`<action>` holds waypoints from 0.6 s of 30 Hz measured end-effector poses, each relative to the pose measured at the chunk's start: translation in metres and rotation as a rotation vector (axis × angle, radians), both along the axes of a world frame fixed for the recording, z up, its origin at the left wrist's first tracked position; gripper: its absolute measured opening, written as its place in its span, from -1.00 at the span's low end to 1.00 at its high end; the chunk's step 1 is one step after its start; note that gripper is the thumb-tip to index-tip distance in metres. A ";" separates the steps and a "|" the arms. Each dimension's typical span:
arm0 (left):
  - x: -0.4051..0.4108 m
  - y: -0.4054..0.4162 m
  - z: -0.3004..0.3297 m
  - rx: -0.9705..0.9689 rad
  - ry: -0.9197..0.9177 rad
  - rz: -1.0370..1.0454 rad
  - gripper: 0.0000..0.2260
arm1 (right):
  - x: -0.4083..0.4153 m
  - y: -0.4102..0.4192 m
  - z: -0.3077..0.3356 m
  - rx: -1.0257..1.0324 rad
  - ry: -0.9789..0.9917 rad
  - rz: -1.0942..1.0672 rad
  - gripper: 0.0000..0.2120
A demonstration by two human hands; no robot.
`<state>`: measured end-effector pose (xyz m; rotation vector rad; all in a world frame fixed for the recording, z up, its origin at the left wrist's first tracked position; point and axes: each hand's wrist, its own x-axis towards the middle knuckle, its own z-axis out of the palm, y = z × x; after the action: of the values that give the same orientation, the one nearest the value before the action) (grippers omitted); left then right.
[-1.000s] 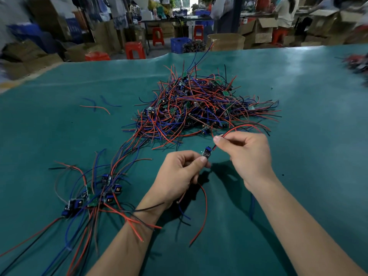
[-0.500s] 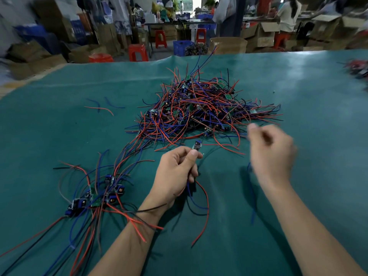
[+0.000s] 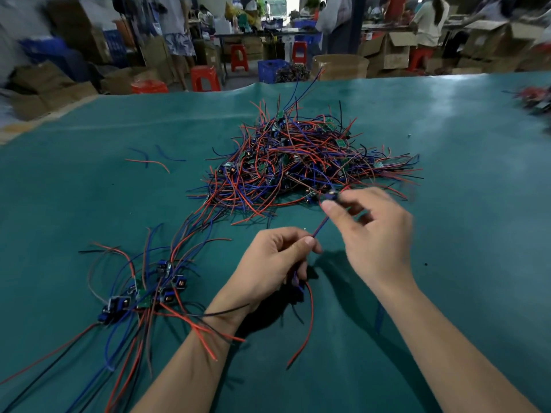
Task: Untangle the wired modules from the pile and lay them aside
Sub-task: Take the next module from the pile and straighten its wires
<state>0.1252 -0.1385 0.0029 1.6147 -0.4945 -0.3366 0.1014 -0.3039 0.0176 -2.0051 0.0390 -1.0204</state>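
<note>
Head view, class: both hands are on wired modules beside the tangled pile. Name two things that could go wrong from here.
1. The right hand pinches a module at the edge of the pile; pulling may drag neighbouring wires along.
2. Wires trailing from the left hand lie near the sorted modules and could re-tangle.

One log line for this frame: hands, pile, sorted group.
left hand: pinches wire | right hand: pinches module | pile: tangled | sorted group: left of hands

1. Our left hand (image 3: 269,263) sits low, fingers curled, thumb and forefinger pinching a wire.
2. Our right hand (image 3: 371,234) is higher and motion-blurred, thumb and forefinger pinched together on a small module.
3. Both forearms are bare.
</note>
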 end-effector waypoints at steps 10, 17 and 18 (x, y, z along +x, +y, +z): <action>0.002 -0.003 -0.004 0.011 -0.033 0.092 -0.80 | -0.013 -0.010 0.065 0.286 -0.283 -0.094 -0.96; 0.001 -0.004 0.001 0.049 0.016 0.163 -0.83 | -0.011 0.119 0.105 0.085 0.266 0.508 -0.66; 0.000 -0.005 0.003 0.037 0.055 0.150 -0.83 | -0.006 0.133 0.101 -0.080 0.349 0.505 -0.56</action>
<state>0.1251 -0.1438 0.0061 1.6633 -0.3248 -0.2784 0.0949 -0.1708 0.1188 -2.0923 -0.3100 -0.3547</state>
